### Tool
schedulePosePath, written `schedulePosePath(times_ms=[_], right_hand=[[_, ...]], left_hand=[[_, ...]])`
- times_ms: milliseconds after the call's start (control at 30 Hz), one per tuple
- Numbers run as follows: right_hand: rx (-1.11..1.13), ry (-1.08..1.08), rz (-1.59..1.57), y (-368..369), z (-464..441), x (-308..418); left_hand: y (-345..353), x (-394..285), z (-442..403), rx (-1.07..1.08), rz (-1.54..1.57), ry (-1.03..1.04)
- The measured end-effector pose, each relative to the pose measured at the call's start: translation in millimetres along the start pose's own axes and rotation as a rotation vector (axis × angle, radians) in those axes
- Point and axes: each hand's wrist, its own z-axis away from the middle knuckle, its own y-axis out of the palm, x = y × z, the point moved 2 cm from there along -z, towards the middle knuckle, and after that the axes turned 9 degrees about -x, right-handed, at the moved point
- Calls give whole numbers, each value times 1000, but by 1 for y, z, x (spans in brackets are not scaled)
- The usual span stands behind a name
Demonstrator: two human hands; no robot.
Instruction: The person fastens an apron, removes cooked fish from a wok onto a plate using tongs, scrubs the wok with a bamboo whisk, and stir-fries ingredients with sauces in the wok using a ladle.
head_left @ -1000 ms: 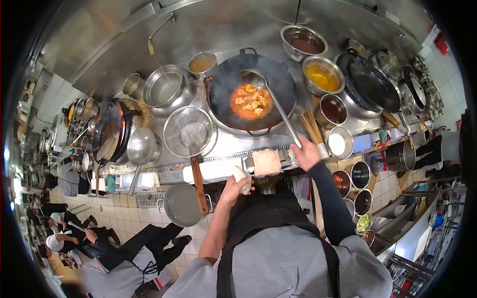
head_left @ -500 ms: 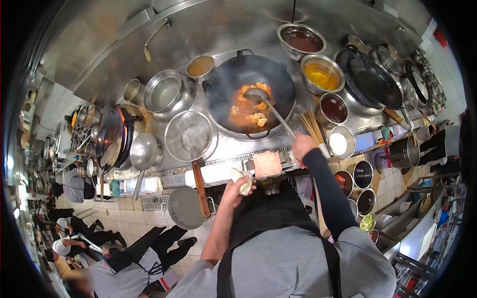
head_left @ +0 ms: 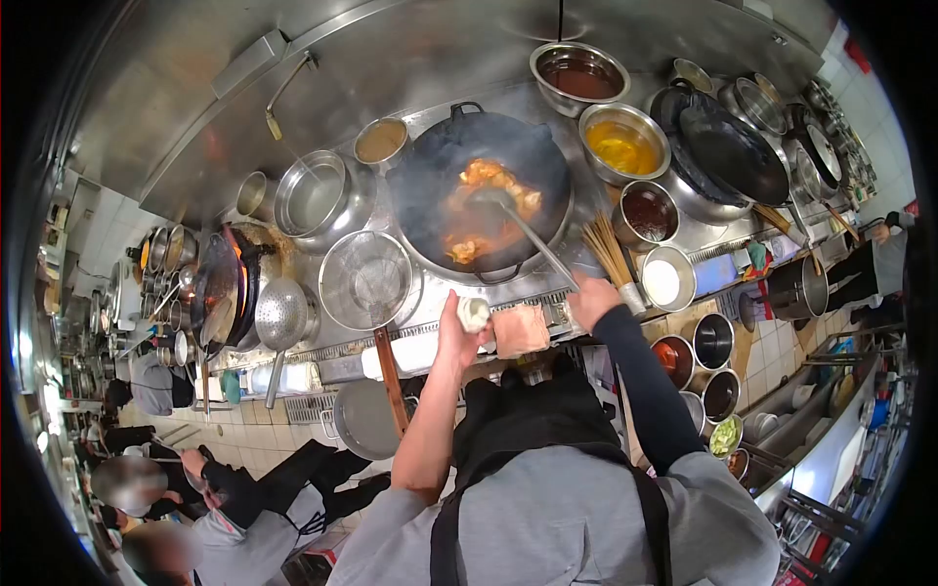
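My right hand is closed around the handle end of a long metal ladle. The ladle's bowl rests in the black wok, against reddish-orange sauced pieces of food whose exact kind is unclear. Steam rises over the wok and blurs part of it. A bunched white cloth is gripped in my left hand, just short of the wok's near rim. Beside that hand, a folded pink cloth lies on the stove's front ledge.
Left of the wok sit a mesh strainer with a wooden handle, a water pot and a perforated skimmer. To the right stand bowls of yellow liquid and dark red liquid. Co-workers are at lower left.
My left hand has moved forward with the white cloth, toward the wok. The ladle's bowl has shifted slightly left and the food lies differently. Co-workers at lower left have changed position.
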Motion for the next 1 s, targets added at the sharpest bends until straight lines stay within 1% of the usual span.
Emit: schedulePosePath(times_ms=[33, 67, 133, 167, 233, 267, 367, 400, 500, 533, 600, 633, 667, 767, 833, 900, 933, 1000], right_hand=[[-27, 30, 91, 3, -7, 11], [-132, 45, 161, 32, -23, 7], [-125, -9, 63, 73, -40, 2], [-125, -26, -9, 79, -39, 4], [-142, -104, -96, 78, -23, -7], [-147, -143, -139, 72, -14, -8], [-130, -87, -66, 37, 29, -1], [-88, -58, -90, 26, 42, 1], [-205, -223, -233, -3, 74, -9], [-95, -211, -247, -33, 86, 2], [68, -209, -215, -106, 96, 28], [133, -205, -173, -133, 104, 36], [205, -202, -133, -143, 108, 40], [214, -135, -109, -139, 94, 39], [161, -161, -99, -113, 77, 31], [100, -183, -92, -79, 57, 16], [-8, -207, -92, -67, 58, 14], [-51, -165, -49, -65, 70, 21]], left_hand=[[2, 2, -18, -1, -42, 2], [9, 5, -32, -69, -83, -1], [26, 11, -58, -202, -166, -5], [27, 14, -73, -193, -180, -26], [32, 15, -98, -176, -210, -69], [40, 12, -100, -268, -201, -48], [23, 24, -132, -279, -116, 7], [31, 29, -113, -259, -64, 113], [49, 35, -38, -197, 11, 101], [51, 38, -21, -239, 49, 58], [52, 35, 1, -187, 72, 6], [53, 32, 14, -161, 79, -27], [62, 20, 28, -161, 86, -3], [71, 2, 20, -168, 119, 40], [45, 29, -19, -231, 78, 80], [30, 64, -8, -244, -36, 80], [22, 79, 1, -225, -115, 16], [-8, 108, 12, -169, -268, -97]])
